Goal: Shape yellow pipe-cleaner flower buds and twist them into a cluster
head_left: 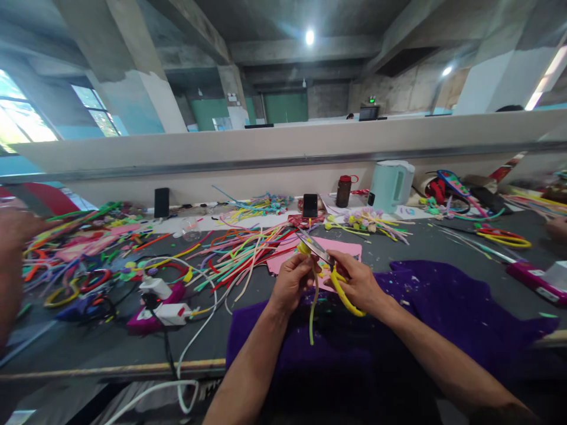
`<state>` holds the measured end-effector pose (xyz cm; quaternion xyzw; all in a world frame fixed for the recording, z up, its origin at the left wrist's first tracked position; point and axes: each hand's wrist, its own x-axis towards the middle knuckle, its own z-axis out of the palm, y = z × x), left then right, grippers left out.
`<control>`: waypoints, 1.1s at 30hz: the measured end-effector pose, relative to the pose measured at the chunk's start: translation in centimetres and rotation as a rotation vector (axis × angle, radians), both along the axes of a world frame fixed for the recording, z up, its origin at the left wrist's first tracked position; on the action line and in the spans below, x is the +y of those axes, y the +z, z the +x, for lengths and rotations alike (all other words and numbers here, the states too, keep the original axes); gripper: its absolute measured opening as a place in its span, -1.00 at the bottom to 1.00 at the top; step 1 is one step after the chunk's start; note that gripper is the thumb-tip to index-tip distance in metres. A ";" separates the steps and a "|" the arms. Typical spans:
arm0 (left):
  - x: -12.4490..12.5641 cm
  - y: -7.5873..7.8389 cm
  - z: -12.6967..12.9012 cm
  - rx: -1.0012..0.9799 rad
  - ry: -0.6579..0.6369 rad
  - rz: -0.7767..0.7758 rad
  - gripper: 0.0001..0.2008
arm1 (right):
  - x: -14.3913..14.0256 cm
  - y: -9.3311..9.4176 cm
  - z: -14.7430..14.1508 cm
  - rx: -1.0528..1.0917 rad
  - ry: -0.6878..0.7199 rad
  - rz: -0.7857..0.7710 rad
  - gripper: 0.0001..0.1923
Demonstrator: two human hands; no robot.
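Far off to the left of my left hand [290, 282], another person's blurred arm [11, 265] reaches in at the edge of the view, and between it and me the worktop [88, 348] carries a loose heap of coloured pipe cleaners [230, 251], with white plugs on a power strip [162, 301] nearer my side. My left hand is pinched shut on a yellow pipe cleaner [313, 307]: its upper end is curled at my fingertips and the rest hangs straight down below the hand over the purple cloth [443, 307]. Just to the right, touching close, my right hand [358, 286] is wrapped through the yellow handles of a pair of scissors [325, 265], whose blades point up and left across the top of my left hand toward the curled end of the stem. I cannot tell whether the blades are parted or closed on the stem. I judge the work to be mid-way: the stem is picked and held and the scissors are brought to it, but the long tail below shows no cut, so trimming seems left to do. Behind both hands lies a pink sheet [349, 248], and beyond my right hand some finished flower-like pieces [367, 221] lie near a pale kettle [392, 184] and a brown jar [344, 190]. Small clippings speckle the cloth to the right.
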<state>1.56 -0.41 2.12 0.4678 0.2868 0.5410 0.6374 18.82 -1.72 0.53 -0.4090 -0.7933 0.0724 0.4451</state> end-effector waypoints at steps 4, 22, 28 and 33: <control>0.0 0.1 -0.1 0.001 0.009 0.007 -0.80 | 0.0 0.0 0.1 -0.015 0.000 0.018 -0.47; 0.1 0.4 -0.2 -0.004 0.016 -0.020 -0.76 | 0.3 -0.3 0.5 -0.040 0.002 0.031 -0.42; 0.1 0.4 -0.3 -0.005 0.021 -0.029 -0.74 | 0.0 0.1 0.4 -0.015 0.014 0.005 -0.43; 0.2 0.3 -0.5 -0.044 0.013 -0.056 -0.74 | -0.1 0.4 0.4 0.125 0.017 -0.091 -0.47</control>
